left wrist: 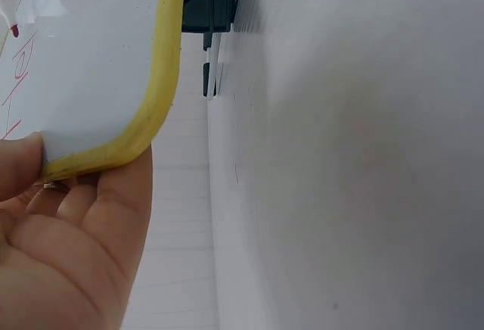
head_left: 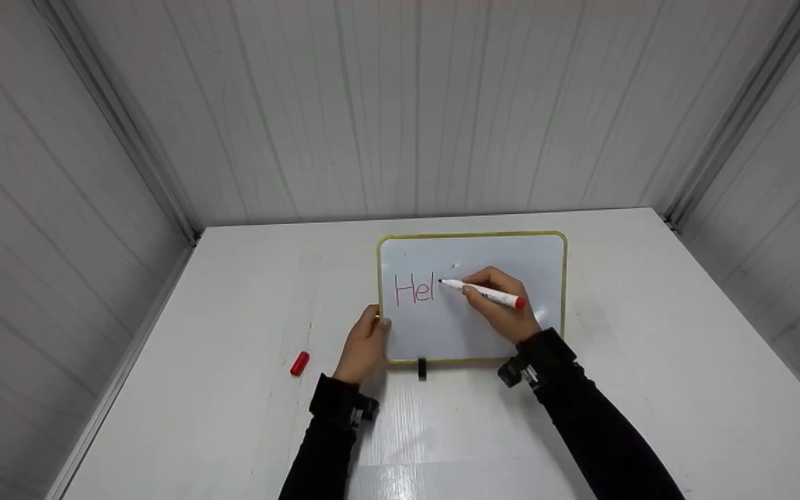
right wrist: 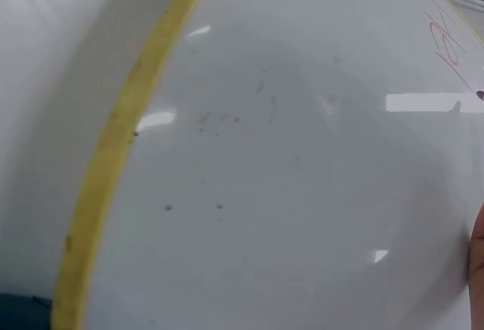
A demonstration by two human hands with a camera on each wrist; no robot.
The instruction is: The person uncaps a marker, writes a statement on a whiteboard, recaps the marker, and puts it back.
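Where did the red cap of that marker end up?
In the head view the red cap lies on the white table, left of the left hand and the whiteboard, touching neither.

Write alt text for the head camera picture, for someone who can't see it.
A person's right hand holds a white marker with a red end, its tip on a small yellow-framed whiteboard showing "Hel" in red. The left hand grips the board's lower left edge; a red marker cap lies to the left on the white table.
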